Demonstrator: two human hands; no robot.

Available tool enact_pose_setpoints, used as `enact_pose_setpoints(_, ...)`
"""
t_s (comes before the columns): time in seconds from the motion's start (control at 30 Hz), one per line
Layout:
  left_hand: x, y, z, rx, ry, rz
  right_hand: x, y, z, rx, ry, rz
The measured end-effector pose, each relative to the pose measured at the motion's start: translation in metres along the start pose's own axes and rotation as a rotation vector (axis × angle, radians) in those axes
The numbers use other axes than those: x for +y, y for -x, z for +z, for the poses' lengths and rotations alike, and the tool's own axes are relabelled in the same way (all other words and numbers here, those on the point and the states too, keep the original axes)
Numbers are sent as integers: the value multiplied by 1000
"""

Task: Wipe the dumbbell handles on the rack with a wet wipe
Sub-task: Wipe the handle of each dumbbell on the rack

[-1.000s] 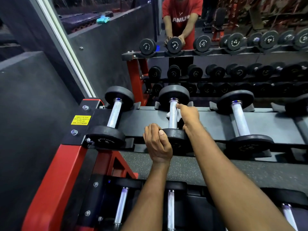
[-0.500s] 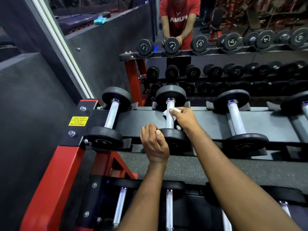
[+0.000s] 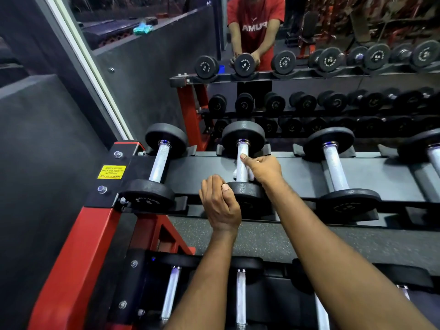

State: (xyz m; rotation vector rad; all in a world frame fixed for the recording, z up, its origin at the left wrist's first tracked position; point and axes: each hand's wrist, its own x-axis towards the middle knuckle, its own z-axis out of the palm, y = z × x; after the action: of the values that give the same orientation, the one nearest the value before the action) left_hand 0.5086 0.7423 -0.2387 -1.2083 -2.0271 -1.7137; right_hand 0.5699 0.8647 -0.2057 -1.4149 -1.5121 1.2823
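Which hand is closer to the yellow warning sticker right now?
Left. The left hand grips the second dumbbell's near head, just right of the yellow sticker; the right hand is farther right, wrapped on that dumbbell's handle.

The second dumbbell [image 3: 242, 171] is lying across the top shelf of the rack [image 3: 204, 170], its handle [image 3: 242, 148] running front to back. Left of it, another dumbbell [image 3: 159, 163] is lying parallel at the shelf's end, and farther left a label [image 3: 111, 172] is sitting on the rack's end. Right of it, a third dumbbell [image 3: 333, 167] and a fourth dumbbell [image 3: 433, 153] are lying in the same row. The left hand [image 3: 220, 207] is resting against the left side of its near head. The right hand [image 3: 264, 169] is wrapping its handle from the right, a wet wipe [image 3: 235, 173] showing beneath the fingers. Below and in front of it, further dumbbells [image 3: 241, 296] are lying on a lower level. Behind it, a mirror [image 3: 357, 32] is standing.
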Motion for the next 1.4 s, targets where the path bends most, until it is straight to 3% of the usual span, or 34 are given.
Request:
enact_pose_setpoints(0.07, 0, 0, 0, 3, 2, -4, 1, -1, -1, 56, 69, -35)
enact_pose_setpoints(0.27, 0, -1, -1, -2, -12, 3, 6, 3, 0, -207, -15, -11)
enact_pose_setpoints(0.4, 1, 0, -1, -3, -15, -1, 8, 10, -5, -30, 53, -2)
enact_pose_setpoints(0.57, 0, 0, -3, -17, -56, -9, 6, 15, -5, -291, -182, -28)
enact_pose_setpoints(0.67, 1, 0, -3, -26, -71, -15, 5, 16, -7, -224, -65, 36)
enact_pose_setpoints(0.8, 2, 1, -4, -29, -63, -15, 9, 17, -8, -116, -4, -27)
enact_pose_setpoints(0.97, 3, 0, -4, -23, -57, -15, 3, 23, -12, -362, -31, 50)
enact_pose_setpoints(1.13, 2, 0, -4, -12, -58, -21, 7, 19, -8, -149, 40, 73)
enact_pose_setpoints(1.3, 2, 1, -4, -15, -58, -29, 6, 23, -10, -358, -71, 67)
enact_pose_setpoints(1.4, 4, 1, -5, -21, -62, -30, 6, 24, -8, -240, -73, 68)
